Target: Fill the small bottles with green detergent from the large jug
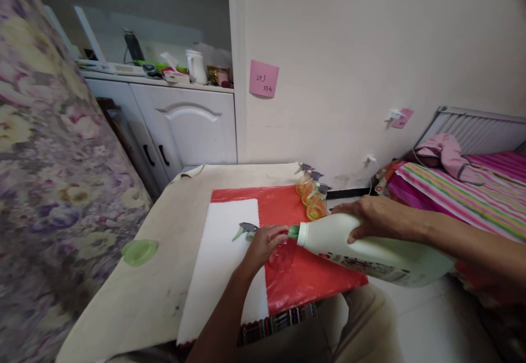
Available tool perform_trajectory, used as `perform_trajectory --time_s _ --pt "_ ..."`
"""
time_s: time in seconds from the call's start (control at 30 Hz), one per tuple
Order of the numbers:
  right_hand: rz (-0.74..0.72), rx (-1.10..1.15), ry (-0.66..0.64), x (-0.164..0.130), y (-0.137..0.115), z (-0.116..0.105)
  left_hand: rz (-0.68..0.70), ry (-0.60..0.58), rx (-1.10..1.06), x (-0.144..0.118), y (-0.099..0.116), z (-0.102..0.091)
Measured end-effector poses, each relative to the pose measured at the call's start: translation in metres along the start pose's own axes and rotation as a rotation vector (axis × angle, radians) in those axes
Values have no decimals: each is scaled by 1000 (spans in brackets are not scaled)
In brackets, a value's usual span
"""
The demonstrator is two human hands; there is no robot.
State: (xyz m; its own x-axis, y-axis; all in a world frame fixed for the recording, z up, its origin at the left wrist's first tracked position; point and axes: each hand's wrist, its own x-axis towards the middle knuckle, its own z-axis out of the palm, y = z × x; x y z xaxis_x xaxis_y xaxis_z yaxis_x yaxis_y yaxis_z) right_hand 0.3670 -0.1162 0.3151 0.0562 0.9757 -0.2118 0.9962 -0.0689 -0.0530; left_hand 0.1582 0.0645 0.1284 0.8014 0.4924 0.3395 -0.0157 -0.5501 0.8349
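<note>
Right hand [372,218] clamped on the big, heavy-looking, slick white plastic jug [370,251]; left hand [263,245] wrapped around a small, light clear spray bottle [281,253].

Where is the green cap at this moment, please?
The green cap lies on the beige table cover, left of the white cloth and well clear of the left hand.

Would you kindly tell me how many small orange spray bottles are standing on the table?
3, clustered at the table's far right edge by the wall: one, one, one. More may be hidden behind them.
</note>
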Motion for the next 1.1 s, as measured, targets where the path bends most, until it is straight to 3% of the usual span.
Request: perform_trajectory --time_s 1.1 --pt "-18 15 7 -1 0 -1 1 -3 2 0 -1 0"
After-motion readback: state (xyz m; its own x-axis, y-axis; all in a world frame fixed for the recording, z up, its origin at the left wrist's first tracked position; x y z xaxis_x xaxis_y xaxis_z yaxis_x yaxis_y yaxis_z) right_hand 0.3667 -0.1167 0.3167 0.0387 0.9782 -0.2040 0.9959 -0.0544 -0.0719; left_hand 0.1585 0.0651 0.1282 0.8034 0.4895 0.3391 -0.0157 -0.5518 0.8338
